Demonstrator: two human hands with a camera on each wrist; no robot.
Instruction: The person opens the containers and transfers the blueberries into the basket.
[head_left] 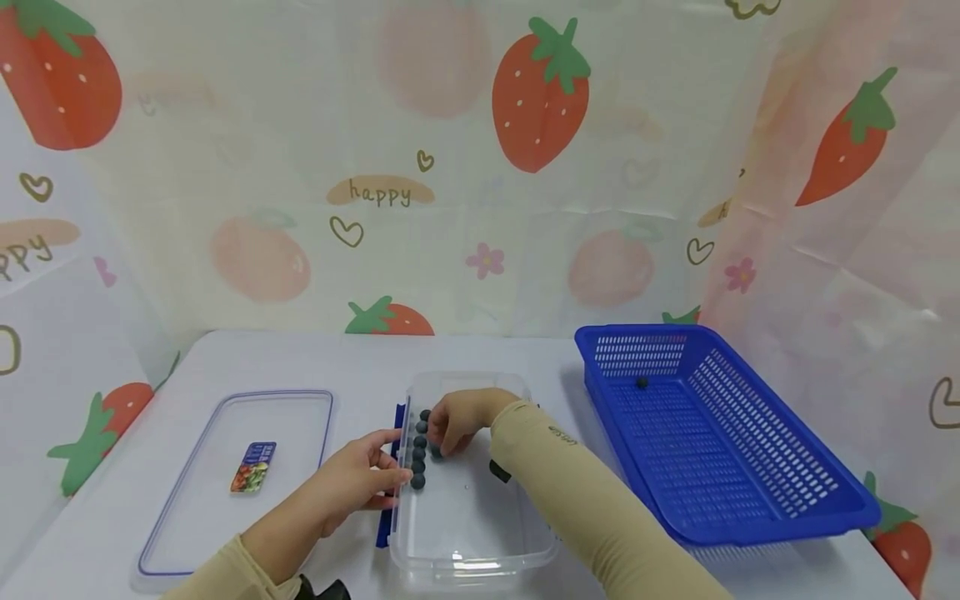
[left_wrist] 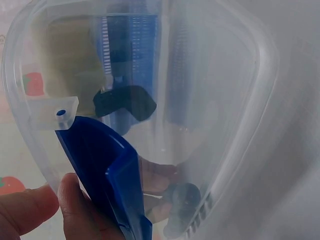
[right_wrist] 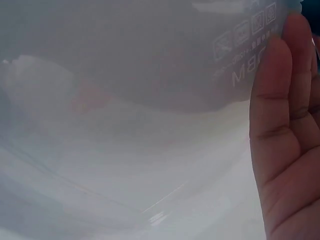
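Dark balls (head_left: 417, 467) are lined up inside a clear box (head_left: 487, 521), its left side gripped by the left hand (head_left: 351, 479). Another ball (head_left: 436, 451) is pinched by the right hand (head_left: 467, 417); one is left in the blue basket (head_left: 780, 533).

Backdrop (head_left: 277, 100): here it hangs, pale, with red strawberries (head_left: 536, 117) and pink flowers (head_left: 485, 262)!
Table (head_left: 367, 362): white, spread right below.
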